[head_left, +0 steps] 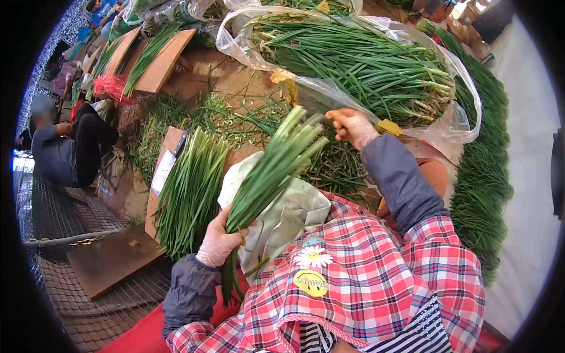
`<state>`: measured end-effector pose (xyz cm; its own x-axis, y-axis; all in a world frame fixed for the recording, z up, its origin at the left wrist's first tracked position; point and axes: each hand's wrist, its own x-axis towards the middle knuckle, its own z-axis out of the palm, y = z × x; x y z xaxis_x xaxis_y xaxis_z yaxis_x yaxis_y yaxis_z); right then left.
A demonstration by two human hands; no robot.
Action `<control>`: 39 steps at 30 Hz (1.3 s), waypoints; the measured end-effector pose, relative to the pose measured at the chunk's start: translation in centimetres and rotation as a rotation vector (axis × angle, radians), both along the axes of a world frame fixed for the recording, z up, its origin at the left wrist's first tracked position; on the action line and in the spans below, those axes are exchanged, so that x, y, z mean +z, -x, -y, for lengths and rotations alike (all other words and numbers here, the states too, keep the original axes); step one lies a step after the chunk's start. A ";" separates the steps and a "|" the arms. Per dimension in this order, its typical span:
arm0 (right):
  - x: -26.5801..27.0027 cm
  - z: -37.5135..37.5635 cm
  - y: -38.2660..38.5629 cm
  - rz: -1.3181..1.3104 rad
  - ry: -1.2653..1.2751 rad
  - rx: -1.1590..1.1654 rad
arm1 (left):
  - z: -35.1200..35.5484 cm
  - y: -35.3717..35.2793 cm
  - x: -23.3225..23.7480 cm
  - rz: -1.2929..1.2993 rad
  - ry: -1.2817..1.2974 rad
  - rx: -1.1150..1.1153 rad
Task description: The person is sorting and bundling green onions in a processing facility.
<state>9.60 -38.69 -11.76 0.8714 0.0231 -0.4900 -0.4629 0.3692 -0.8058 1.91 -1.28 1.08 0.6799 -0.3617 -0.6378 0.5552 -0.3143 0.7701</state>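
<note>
My left hand (222,240), in a thin clear glove, is wrapped round a bunch of green stalks (275,167) held at a slant above my lap. The pale cut ends point up and away from me; some long leaves hang below the hand. To the right of those ends is my right hand (352,126), also gloved, its fingers curled and pinched together near the plastic bag; what they hold, if anything, is too small to make out. A pile of the same stalks (191,194) lies left of the bunch on a board, beside a knife (179,145).
A large plastic bag of stalks (353,65) lies ahead. Long rows of greens (479,194) run down the right. Trimmings (232,115) litter the ground. Another person (56,153) sits at the left, near boards (165,62) and pink strings (110,88). A brown board (115,259) lies lower left.
</note>
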 end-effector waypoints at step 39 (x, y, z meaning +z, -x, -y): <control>7.4 -7.6 -2.6 0.295 0.403 0.447 | 4.2 1.3 -4.1 -0.228 0.374 0.212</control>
<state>12.20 -31.07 -4.39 0.9192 0.2781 -0.2788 -0.2408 -0.1632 -0.9567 0.63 -5.48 -3.02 0.6216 -0.4629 -0.6319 0.7447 0.0993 0.6600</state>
